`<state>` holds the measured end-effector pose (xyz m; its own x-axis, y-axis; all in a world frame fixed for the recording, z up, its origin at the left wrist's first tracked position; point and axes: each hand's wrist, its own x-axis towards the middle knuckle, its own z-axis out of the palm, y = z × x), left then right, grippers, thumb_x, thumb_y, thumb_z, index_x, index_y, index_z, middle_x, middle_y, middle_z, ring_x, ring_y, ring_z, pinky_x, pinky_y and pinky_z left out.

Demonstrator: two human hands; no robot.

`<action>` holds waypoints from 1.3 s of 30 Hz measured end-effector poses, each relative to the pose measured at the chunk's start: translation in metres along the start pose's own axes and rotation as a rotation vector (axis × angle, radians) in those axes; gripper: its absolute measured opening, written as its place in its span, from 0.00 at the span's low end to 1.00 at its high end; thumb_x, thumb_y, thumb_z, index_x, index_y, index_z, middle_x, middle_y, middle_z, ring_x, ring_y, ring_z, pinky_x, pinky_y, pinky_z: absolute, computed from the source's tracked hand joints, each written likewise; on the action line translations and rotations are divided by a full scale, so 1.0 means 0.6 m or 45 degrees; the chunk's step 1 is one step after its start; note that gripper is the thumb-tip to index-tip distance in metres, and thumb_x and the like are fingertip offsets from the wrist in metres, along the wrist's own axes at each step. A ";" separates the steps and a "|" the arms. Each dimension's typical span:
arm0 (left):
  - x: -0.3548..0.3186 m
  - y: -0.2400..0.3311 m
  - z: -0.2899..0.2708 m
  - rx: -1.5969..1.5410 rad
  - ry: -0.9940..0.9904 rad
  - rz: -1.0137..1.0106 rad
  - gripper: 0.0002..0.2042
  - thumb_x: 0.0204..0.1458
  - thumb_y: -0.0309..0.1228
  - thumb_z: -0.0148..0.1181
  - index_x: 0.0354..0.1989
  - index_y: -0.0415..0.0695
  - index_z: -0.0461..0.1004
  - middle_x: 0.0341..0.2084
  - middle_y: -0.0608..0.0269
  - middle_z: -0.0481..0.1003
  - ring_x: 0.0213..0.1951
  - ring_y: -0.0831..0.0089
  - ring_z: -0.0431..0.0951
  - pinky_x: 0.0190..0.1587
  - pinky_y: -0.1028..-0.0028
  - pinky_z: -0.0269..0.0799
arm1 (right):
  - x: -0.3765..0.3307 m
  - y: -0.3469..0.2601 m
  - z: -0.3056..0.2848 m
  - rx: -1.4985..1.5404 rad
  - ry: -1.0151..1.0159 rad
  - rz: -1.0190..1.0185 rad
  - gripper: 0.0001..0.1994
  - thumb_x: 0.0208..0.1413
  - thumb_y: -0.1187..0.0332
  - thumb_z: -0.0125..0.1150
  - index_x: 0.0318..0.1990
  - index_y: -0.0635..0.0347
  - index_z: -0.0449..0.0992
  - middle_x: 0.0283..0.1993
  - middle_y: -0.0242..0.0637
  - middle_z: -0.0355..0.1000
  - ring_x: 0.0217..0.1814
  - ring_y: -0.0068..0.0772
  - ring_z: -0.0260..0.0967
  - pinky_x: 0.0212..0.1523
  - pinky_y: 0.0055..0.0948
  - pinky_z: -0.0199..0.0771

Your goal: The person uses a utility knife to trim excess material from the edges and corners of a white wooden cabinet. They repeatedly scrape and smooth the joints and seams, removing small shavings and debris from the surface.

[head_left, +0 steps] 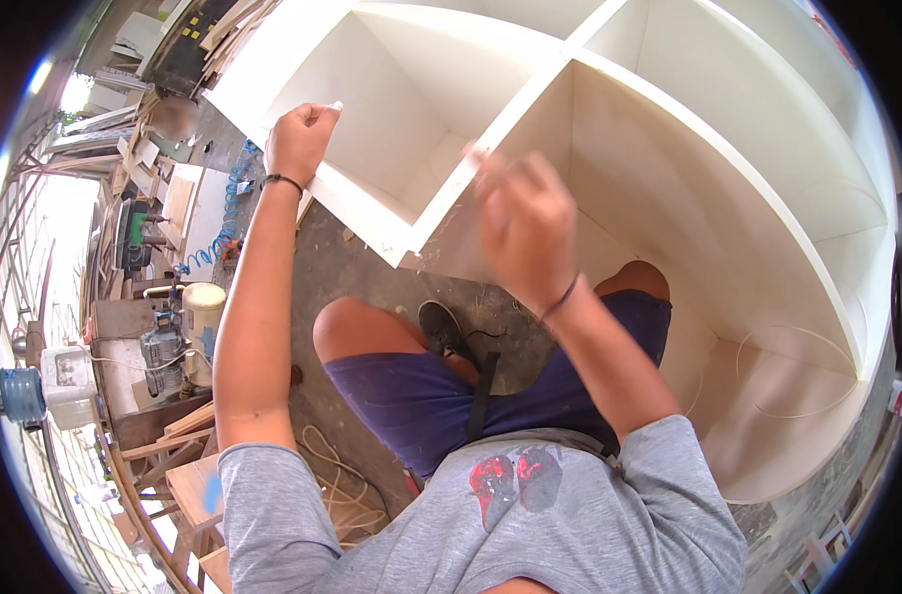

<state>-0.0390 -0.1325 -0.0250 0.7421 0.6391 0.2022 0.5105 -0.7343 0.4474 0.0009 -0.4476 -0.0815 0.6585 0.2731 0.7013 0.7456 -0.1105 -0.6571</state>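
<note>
A large white cabinet frame (439, 210) with several open compartments fills the upper right. My left hand (305, 142) is closed in a pinch over the frame's left outer edge. Whatever lies between those fingers, if anything, is too small to name; a small pale spot shows at their tips. My right hand (530, 223), blurred by motion, is curled closed beside the white edge of the middle divider. Its fingertips come near that edge, and I cannot make out what they hold.
A thin pale looped strip (799, 411) hangs inside the right compartment. On the left are a coiled blue air hose (231, 203), a cream compressor tank (203, 322) and wood boards (179, 203). Cables (347, 490) lie on the floor by my left side.
</note>
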 end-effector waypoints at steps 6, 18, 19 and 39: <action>-0.001 -0.005 0.012 -0.001 -0.003 -0.007 0.21 0.51 0.50 0.61 0.37 0.44 0.83 0.34 0.59 0.83 0.37 0.67 0.83 0.43 0.71 0.74 | -0.045 -0.052 0.014 0.053 -0.123 -0.106 0.19 0.49 0.76 0.59 0.49 0.48 0.81 0.24 0.34 0.60 0.28 0.36 0.66 0.27 0.34 0.71; -0.010 0.020 0.008 -0.038 0.002 -0.033 0.18 0.54 0.43 0.63 0.36 0.36 0.81 0.32 0.61 0.82 0.38 0.76 0.79 0.46 0.77 0.70 | -0.044 -0.035 0.011 -0.055 -0.072 -0.111 0.20 0.47 0.82 0.57 0.48 0.51 0.81 0.27 0.36 0.66 0.28 0.34 0.68 0.29 0.33 0.72; -0.013 0.021 0.008 -0.034 -0.006 -0.029 0.18 0.54 0.43 0.63 0.36 0.36 0.81 0.32 0.61 0.82 0.38 0.76 0.79 0.46 0.77 0.70 | -0.056 -0.046 0.011 -0.026 -0.123 -0.124 0.20 0.47 0.82 0.57 0.48 0.51 0.81 0.27 0.35 0.66 0.28 0.34 0.68 0.29 0.33 0.72; -0.015 0.018 -0.002 -0.026 -0.002 0.002 0.19 0.55 0.44 0.61 0.36 0.37 0.81 0.31 0.62 0.82 0.36 0.78 0.79 0.44 0.78 0.70 | 0.006 0.004 0.007 -0.110 0.017 -0.003 0.21 0.47 0.78 0.59 0.50 0.49 0.79 0.25 0.35 0.62 0.28 0.36 0.65 0.27 0.35 0.69</action>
<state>-0.0408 -0.1460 -0.0209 0.7436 0.6375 0.2017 0.5001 -0.7305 0.4651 0.0046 -0.4428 -0.0821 0.6574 0.2606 0.7070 0.7530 -0.1917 -0.6295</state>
